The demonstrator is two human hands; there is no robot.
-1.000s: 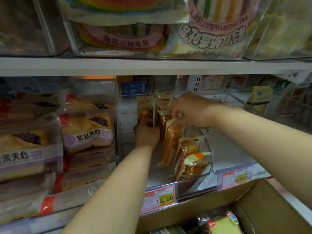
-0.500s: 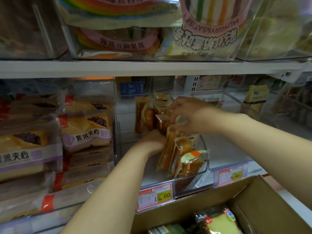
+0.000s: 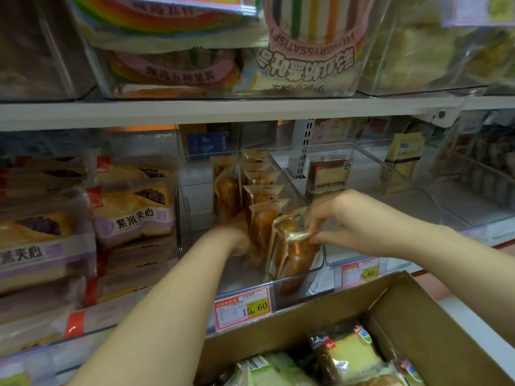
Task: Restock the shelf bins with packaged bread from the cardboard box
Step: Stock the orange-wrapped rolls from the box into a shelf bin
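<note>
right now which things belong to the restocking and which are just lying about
In the job: right hand pinching the front bread pack; left hand in the clear bin; row of bread packs; cardboard box.
Just there: purple-rice sandwiches; rainbow cake packs; brown pack in the next bin; 8.80 price tag.

Upper shelf carries clear bins side by side. Lower shelf has 3 more in a row: left bin, mid bin, right bin. Price tags on mid & right fronts.
</note>
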